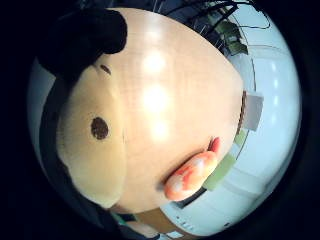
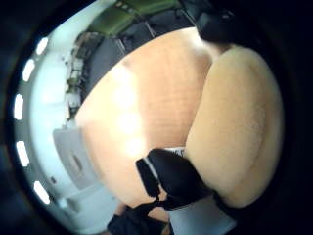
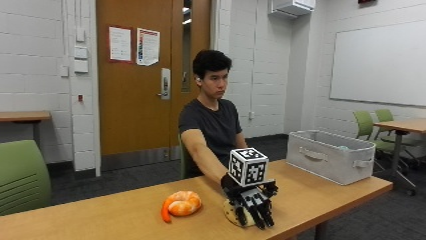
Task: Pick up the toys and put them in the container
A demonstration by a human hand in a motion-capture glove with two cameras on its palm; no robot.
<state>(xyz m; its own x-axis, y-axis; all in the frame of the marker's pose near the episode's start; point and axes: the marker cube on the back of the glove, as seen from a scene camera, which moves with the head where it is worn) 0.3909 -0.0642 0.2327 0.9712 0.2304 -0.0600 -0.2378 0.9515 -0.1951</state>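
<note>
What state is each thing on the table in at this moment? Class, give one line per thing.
Gloved right hand: fingers curled over the cream plush toy, gripping it.
Cream plush toy: under the hand, at the table's front edge; whether lifted cannot be told.
Shrimp toy: lying on the table, untouched, apart from the hand.
Container: upright and open-topped, at the far end of the table.

outside view faces across table [image 3: 319,200]; palm views near plush toy [image 1: 90,145].
</note>
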